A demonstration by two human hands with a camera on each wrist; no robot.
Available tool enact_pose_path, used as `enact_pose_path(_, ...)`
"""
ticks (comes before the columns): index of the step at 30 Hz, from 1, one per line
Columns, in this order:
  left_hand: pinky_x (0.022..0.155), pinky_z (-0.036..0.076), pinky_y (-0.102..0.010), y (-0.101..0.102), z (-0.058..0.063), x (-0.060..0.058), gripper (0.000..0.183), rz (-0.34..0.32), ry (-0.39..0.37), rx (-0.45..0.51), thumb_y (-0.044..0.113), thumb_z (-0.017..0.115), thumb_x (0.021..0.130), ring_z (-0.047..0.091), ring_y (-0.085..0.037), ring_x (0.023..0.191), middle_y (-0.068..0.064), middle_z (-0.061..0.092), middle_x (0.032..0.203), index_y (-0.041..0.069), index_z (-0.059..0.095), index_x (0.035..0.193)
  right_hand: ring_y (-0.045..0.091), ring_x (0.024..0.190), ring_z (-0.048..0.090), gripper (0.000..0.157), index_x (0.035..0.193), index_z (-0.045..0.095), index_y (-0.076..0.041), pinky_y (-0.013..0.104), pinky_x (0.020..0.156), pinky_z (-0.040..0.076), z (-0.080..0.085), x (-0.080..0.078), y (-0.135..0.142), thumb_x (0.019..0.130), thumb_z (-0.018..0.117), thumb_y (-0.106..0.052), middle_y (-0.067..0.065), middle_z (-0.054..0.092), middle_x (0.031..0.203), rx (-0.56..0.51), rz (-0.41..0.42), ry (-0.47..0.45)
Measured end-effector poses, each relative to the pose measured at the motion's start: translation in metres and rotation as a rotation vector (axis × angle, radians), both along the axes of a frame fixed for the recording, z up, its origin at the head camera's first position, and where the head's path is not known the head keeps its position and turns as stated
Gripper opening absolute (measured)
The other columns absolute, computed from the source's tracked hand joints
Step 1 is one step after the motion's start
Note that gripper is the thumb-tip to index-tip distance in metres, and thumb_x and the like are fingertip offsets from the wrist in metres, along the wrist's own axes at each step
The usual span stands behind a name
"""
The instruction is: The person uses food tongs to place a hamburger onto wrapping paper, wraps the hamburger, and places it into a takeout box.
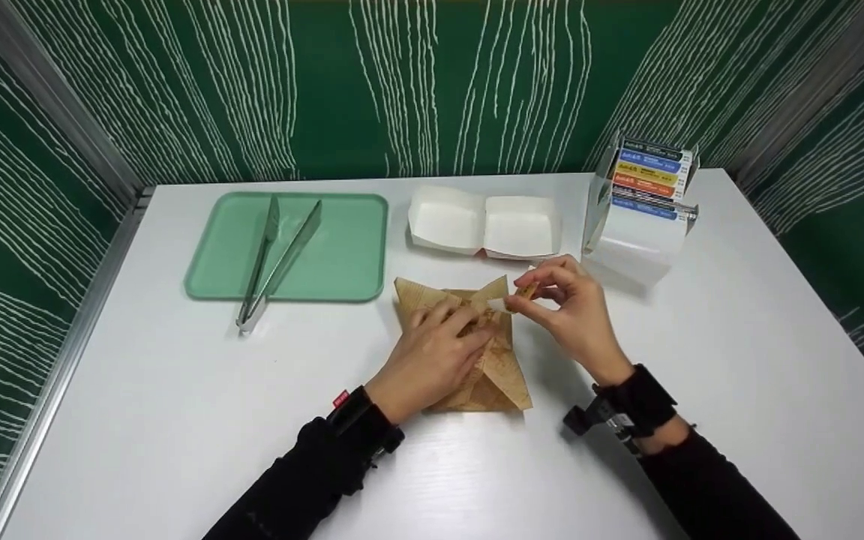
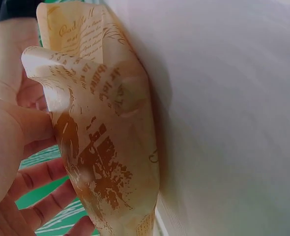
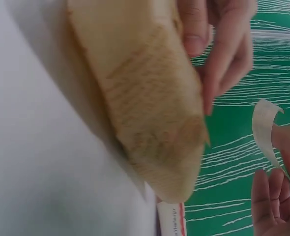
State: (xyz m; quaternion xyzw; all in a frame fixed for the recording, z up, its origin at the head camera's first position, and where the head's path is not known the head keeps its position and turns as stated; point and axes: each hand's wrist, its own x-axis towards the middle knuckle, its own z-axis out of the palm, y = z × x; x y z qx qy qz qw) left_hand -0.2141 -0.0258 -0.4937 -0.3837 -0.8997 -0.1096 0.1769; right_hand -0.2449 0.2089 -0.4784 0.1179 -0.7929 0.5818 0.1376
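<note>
A package wrapped in brown printed paper [image 1: 503,367] lies on the white table, its corners folded in toward the middle and some tips sticking up. My left hand [image 1: 439,352] rests on top, fingers extended and pressing the folds; the left wrist view has its thumb [image 2: 34,125] against the paper. At the package's upper right, my right hand [image 1: 578,315] pinches a small sticker [image 1: 526,291] between thumb and fingers. In the right wrist view that sticker [image 3: 264,129] shows as a curved pale strip, apart from the paper. What the wrapping contains is hidden.
Behind the package stands an open white box [image 1: 447,221] with two halves. A green tray [image 1: 214,247] with metal tongs [image 1: 282,266] across it lies at the back left. At the back right is a rack [image 1: 646,225] with several coloured label strips.
</note>
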Motion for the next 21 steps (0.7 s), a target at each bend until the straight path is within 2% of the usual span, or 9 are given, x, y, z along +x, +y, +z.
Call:
enact_pose_path(10,0.095,0.054,-0.043,0.0,0.003,0.002,0.035,0.01,-0.005,-0.013,0.032,0.06,0.111,0.06,-0.024,0.132,0.002,0.065,0.145,0.026,0.07,0.143,0.013,0.103,0.063,0.029,0.104,0.077,0.0,0.025,0.094,0.062,-0.02,0.0,-0.007,0.081,0.094,-0.004,0.008,0.058,0.112,0.087,-0.046,-0.03)
enact_pose_path(17,0.097,0.055,-0.042,-0.001,0.003,0.001,0.036,0.004,0.003,-0.032,0.03,0.058,0.112,0.062,-0.022,0.126,0.002,0.068,0.135,0.025,0.069,0.145,0.017,0.104,0.06,0.03,0.105,0.077,-0.001,0.043,0.099,0.063,-0.023,0.001,-0.009,0.081,0.093,-0.003,0.009,0.056,0.114,0.179,-0.047,-0.045)
enact_pose_path(21,0.102,0.055,-0.042,-0.003,0.005,0.002,0.035,0.0,0.008,-0.03,0.029,0.06,0.111,0.063,-0.022,0.128,0.0,0.07,0.135,0.024,0.07,0.144,0.019,0.109,0.059,0.03,0.105,0.076,-0.001,0.047,0.099,0.063,-0.021,0.001,-0.01,0.08,0.094,-0.002,0.011,0.055,0.115,0.237,-0.045,-0.034)
